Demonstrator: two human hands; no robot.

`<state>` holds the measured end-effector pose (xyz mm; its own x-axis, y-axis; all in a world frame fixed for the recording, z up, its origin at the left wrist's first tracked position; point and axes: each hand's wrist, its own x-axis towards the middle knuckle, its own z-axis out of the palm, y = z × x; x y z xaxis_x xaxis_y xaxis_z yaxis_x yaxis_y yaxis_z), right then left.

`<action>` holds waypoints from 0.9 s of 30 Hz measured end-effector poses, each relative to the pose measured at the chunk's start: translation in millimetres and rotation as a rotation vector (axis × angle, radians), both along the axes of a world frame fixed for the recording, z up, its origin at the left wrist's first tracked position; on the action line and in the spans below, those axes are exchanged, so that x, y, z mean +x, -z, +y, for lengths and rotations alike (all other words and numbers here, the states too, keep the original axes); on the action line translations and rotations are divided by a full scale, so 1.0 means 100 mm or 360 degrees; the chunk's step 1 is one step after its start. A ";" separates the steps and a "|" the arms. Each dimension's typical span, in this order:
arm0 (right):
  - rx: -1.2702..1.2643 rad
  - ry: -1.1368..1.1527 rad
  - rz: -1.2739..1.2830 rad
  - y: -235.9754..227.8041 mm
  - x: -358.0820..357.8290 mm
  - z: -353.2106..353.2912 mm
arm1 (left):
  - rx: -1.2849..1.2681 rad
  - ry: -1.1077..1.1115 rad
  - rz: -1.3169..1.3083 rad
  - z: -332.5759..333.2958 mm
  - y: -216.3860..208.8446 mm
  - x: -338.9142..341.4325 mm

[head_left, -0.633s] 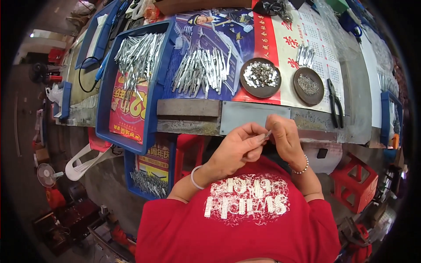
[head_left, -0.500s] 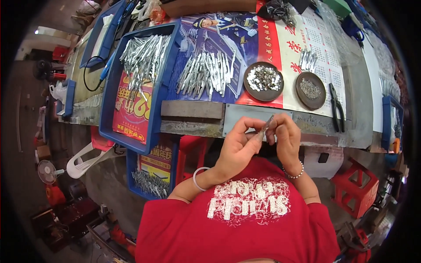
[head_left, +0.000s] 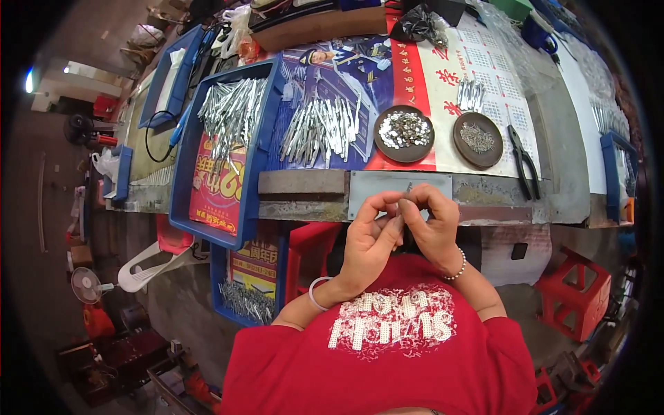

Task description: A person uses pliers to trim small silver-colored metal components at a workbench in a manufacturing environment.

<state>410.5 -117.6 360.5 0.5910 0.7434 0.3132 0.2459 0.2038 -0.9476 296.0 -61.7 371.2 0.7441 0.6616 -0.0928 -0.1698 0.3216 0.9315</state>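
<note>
At the desk's [head_left: 494, 216] near edge | left hand [head_left: 370, 242], right hand [head_left: 434, 216]: each grip pinches a small metal strip [head_left: 409, 187] | strip between both hands, tip showing | dish [head_left: 408, 159] of silver discs [head_left: 400, 130] beyond

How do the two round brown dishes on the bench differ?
The left dish looks wider than the right dish. The left dish holds shiny discs; the right dish holds finer silvery bits. The left dish sits over the red band, the right dish on the pale calendar. Both are shallow.
</note>
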 end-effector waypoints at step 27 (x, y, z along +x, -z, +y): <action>-0.0211 0.0256 -0.0685 0.29 0.83 -0.44 | -0.0594 0.0278 -0.0040 -0.13 0.07 0.28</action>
